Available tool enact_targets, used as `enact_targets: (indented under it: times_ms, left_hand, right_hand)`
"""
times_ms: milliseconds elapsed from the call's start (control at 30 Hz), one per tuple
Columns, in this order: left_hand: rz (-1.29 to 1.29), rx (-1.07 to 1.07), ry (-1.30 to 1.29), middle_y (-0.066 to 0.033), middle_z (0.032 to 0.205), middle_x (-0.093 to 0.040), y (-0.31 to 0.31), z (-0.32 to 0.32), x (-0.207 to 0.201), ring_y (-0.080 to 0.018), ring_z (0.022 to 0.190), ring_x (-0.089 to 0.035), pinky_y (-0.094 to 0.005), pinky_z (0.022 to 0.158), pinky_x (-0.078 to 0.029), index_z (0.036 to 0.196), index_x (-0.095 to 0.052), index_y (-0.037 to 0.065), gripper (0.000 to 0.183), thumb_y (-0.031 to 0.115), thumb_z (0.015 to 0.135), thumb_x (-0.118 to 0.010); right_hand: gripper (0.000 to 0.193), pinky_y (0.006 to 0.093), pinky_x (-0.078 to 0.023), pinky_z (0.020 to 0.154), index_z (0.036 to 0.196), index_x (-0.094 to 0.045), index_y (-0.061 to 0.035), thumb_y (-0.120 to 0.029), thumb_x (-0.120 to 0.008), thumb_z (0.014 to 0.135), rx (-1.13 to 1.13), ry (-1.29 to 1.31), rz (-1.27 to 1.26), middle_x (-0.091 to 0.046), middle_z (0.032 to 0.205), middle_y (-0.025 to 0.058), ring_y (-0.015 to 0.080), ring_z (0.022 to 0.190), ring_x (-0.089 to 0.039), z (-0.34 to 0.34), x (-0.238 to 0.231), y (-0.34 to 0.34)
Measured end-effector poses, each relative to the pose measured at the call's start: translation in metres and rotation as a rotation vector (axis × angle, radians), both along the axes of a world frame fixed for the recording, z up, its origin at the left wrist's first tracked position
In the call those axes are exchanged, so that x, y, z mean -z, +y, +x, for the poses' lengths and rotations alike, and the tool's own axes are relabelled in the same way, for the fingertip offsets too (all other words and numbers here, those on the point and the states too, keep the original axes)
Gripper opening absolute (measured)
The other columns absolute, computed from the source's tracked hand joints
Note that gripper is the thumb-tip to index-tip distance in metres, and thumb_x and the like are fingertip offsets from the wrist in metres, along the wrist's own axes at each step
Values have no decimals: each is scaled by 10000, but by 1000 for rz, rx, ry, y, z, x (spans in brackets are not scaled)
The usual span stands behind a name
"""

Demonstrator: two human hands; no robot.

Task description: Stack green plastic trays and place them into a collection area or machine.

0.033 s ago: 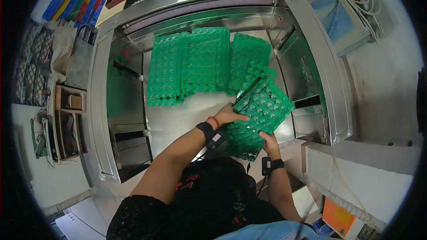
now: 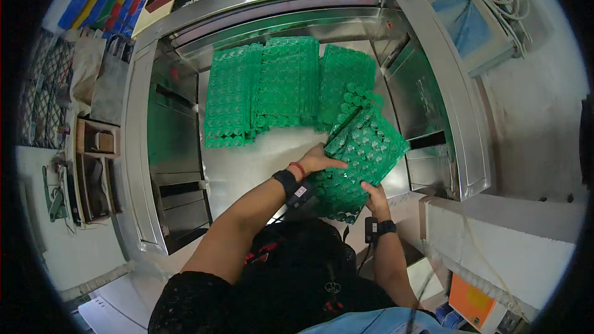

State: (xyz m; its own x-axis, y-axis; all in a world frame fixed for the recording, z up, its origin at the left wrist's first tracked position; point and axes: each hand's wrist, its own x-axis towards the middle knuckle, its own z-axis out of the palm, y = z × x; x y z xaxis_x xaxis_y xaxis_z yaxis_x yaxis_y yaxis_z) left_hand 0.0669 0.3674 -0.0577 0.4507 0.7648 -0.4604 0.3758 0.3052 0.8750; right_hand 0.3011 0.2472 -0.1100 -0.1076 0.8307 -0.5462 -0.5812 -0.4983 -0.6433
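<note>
A stack of green, shiny moulded plastic sheets (image 2: 368,148) with rows of round bumps is held tilted between my two hands. My left hand (image 2: 314,161) grips its left edge, thumb lying over the top face and the other fingers hidden. On the lower right edge my right hand (image 2: 375,201) holds on with the thumb on top; its fingers are under the stack. Beyond the held stack, more green sheets lie in piles: a left pile (image 2: 230,96), a middle pile (image 2: 288,80) and a right pile (image 2: 348,74), partly covered by the held one.
The piles lie on a metal work surface (image 2: 238,170) inside a steel frame (image 2: 137,148) with raised walls on both sides. Wooden compartments (image 2: 99,142) stand outside on the left. A white ledge (image 2: 489,229) is at the right, with cables (image 2: 507,6) at the far right.
</note>
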Motion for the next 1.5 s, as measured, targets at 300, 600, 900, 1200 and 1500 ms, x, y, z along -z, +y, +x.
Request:
enact_targets:
  times_ms: [300,600,900,1200,1500]
  left_hand:
    - [171,66,202,-261,1165,-529,-34,6,-17,-352,1105,-517,-359,958,-400,1219,-381,-140,1098,502,460,-848]
    - [183,145,399,-286,1149,-508,-77,2,-38,-387,1085,-510,-391,925,-418,1187,-383,-141,1017,428,486,-855]
    - [304,-187,74,-246,1203,-483,-117,-26,-65,-351,1126,-487,-386,966,-387,1282,-318,-85,1034,402,535,-842]
    - [176,-612,-470,-117,1262,-464,-156,-19,-47,-223,1149,-455,-346,972,-371,1309,-347,16,863,252,631,-826]
    - [590,93,-312,-96,1221,-496,-131,-11,8,-217,1155,-460,-370,986,-390,1149,-536,-9,349,59,815,-612]
  right_hand:
    - [579,433,-458,905,1244,-437,25,-162,-669,748,202,122,-18,-559,1161,131,296,1035,-564,-18,-7,-42]
    - [601,427,-494,850,1183,-492,41,-230,-684,682,244,189,-155,-592,1096,151,300,948,-605,-45,-25,-85]
    - [616,378,-473,850,1175,-497,27,-120,-719,620,141,-24,75,-597,1066,115,263,940,-590,-30,-48,-62]
    - [624,325,-466,813,1130,-535,9,-64,-786,564,-723,-583,527,-637,991,66,203,871,-602,-48,-187,61]
    - [523,403,-496,723,1092,-547,-102,-105,-690,589,-1682,-1346,1255,-637,922,127,308,858,-618,-164,-226,108]
